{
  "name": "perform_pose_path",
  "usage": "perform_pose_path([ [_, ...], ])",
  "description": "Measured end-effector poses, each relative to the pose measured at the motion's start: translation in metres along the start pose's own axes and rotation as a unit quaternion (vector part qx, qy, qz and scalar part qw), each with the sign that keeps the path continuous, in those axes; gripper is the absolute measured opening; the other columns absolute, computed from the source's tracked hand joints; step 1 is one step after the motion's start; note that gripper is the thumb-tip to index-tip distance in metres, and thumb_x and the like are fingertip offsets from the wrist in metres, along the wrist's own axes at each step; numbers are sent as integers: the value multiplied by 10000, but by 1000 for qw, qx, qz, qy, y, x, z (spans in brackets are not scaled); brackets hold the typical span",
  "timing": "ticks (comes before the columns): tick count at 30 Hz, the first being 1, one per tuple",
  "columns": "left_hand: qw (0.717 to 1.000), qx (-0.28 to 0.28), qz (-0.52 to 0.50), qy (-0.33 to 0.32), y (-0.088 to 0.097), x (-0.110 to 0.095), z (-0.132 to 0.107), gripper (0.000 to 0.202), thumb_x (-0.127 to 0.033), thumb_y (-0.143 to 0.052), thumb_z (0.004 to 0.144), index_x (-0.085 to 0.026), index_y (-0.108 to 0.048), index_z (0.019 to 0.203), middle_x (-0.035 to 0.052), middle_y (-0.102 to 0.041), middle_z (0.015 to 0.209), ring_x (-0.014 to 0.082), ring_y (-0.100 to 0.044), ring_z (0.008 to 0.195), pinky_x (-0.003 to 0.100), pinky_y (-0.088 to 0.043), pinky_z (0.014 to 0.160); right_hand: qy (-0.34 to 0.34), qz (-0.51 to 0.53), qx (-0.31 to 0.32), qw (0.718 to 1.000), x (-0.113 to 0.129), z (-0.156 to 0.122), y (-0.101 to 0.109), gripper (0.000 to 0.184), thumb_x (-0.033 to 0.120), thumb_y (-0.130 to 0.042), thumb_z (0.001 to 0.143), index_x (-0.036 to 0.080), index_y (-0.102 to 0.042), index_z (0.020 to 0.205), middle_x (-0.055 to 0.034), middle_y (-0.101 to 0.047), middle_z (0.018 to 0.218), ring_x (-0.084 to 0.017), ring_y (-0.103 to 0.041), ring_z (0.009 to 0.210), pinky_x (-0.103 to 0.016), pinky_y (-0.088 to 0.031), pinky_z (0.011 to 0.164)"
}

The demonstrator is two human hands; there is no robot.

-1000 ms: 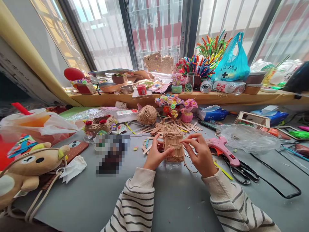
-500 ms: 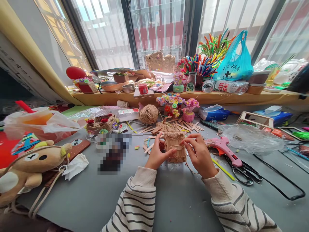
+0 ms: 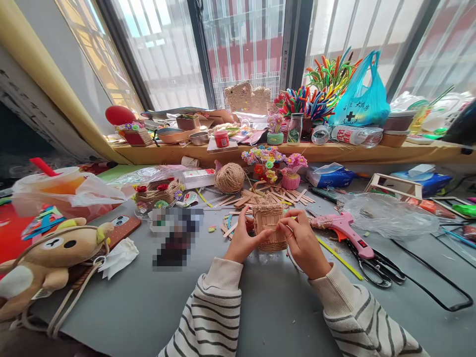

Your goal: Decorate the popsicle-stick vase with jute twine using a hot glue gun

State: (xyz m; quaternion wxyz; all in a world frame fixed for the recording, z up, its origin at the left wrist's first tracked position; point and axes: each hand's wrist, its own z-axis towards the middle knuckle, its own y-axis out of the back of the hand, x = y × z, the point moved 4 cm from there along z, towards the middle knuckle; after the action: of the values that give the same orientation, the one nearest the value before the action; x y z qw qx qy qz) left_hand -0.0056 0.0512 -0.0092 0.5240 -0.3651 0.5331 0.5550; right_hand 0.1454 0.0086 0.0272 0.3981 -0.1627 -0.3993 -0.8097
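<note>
A small basket of craft sticks wound with jute twine stands on the grey table in front of me. My left hand grips its left side, thumb pressed on the front. My right hand is at the right side, fingers pinched on the twine against the basket wall. A loose strand of twine hangs down under my right hand. Both sleeves are white with dark stripes.
A ball of jute twine and loose craft sticks lie behind the basket. A pink glue gun and black scissors lie to the right. On the left are a plush bear, a phone and a bagged drink.
My right hand has slid down and inward along the basket's right side, drawing the twine with it. My left hand keeps its grip. The view has shifted slightly.
</note>
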Motion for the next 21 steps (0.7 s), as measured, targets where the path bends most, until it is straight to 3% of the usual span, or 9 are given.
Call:
perform_pose_path([
  [5,1000,6,11,-7,0,0,0,890,-465,-689,586,-196,-223,1296,4,-419,825,168,-488,786,358,-416,791,24,-22,-28,999,6,-1,5,194,257,-428,838,192,-602,895,-62,-455,918,-156,-513,832,-316,-454,749],
  [13,999,-8,26,-17,1,-3,-1,890,-447,-697,582,-200,-234,1301,-2,-436,795,166,-483,761,372,-422,792,70,-77,20,994,16,-4,0,220,230,-423,838,234,-604,960,-62,-454,953,-142,-516,815,-274,-467,681],
  [18,1000,0,25,-9,0,-3,-1,922,-477,-690,575,-194,-214,1312,4,-444,815,181,-499,792,386,-417,811,56,-113,-32,991,14,-3,5,173,199,-400,836,202,-570,870,-62,-481,924,-145,-523,822,-279,-459,700],
  [21,1000,0,19,-10,0,-3,-1,933,-485,-690,569,-186,-212,1312,3,-442,820,180,-505,804,388,-412,830,52,-106,-92,989,8,-2,15,153,194,-415,834,196,-548,910,-51,-551,884,-154,-528,841,-295,-443,740],
])
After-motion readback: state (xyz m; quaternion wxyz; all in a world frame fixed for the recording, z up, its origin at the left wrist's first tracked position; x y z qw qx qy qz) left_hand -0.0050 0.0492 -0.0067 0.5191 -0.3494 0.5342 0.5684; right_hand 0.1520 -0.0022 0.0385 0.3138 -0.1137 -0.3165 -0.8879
